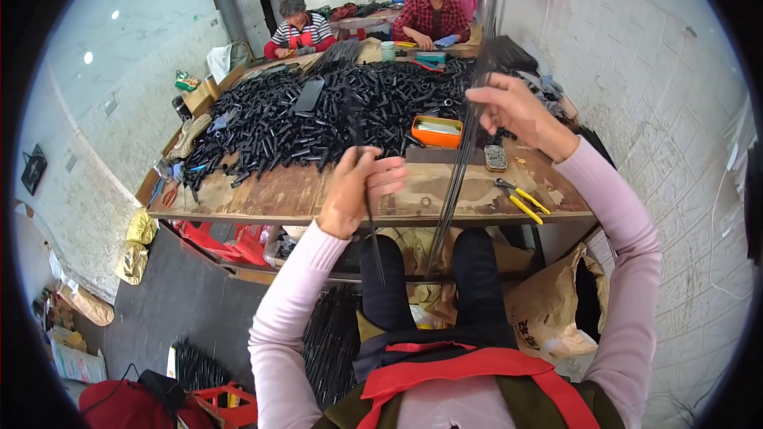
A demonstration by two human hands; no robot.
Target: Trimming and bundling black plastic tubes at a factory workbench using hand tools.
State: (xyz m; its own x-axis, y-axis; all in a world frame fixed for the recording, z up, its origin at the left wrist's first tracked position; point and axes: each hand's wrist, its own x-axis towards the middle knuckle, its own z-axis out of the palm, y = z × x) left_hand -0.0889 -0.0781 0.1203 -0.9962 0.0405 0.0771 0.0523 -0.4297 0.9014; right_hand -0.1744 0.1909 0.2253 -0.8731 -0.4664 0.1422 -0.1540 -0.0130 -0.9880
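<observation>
My right hand (517, 111) is closed round a bundle of long thin black rods (459, 179), which stands steeply tilted over the table's front edge. In front of me, my left hand (358, 187) pinches a thin dark rod (372, 226) that hangs down past the edge; its upper part is smeared by motion. Beyond both hands lies a wide heap of short black tubular parts (270, 115). Nearest the bundle are an orange box (437, 141) with pale contents and a small tin (495, 159) of tiny pieces.
Yellow-handled pliers (520, 200) lie at the right front of the wooden table (278, 195). A dark phone (309, 96) rests on the heap. Two people sit across the table, at work with their hands. A paper sack (548, 302) stands below right; more black rods (330, 342) stand by my legs.
</observation>
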